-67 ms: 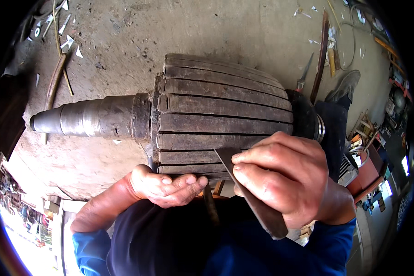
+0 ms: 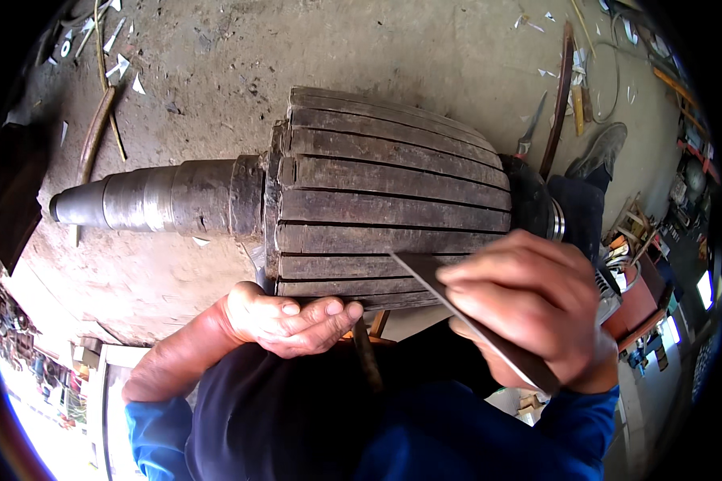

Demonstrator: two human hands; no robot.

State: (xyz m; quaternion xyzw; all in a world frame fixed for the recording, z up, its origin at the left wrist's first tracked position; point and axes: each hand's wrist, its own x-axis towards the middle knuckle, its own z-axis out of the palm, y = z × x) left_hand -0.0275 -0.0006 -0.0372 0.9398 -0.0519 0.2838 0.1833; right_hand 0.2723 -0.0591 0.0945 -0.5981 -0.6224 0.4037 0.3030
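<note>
Right hand (image 2: 529, 301), nearest the camera at lower right, is clenched around a thin flat metal strip (image 2: 473, 321); thumb and fingers pinch it along its length, and its upper tip lies against the near side of the big slotted rotor (image 2: 389, 200), at 1 of the lower grooves. The strip's lower end sticks out past the wrist toward the blue sleeve (image 2: 569, 417).

Left hand (image 2: 289, 319), just left of centre, is palm up with the fingers loosely curled and holds nothing that can be made out; its fingertips sit right under the rotor's lower edge, touching or nearly touching it. A narrow dark rod-like piece (image 2: 367, 353) shows just beside those fingertips, below the rotor; what it is cannot be told.

Beyond the hands, the rotor lies on its side across the middle of the view, its dark, rusty bars running left to right with grooves between them. Its tapered steel shaft (image 2: 148, 200) points left.

Farther off is a stained concrete floor (image 2: 393, 56) with scattered white scraps (image 2: 120, 68) and a curved bar (image 2: 95, 132) at upper left. At upper right lie a long curved strip (image 2: 560, 96) and a grey shoe (image 2: 602, 148).
</note>
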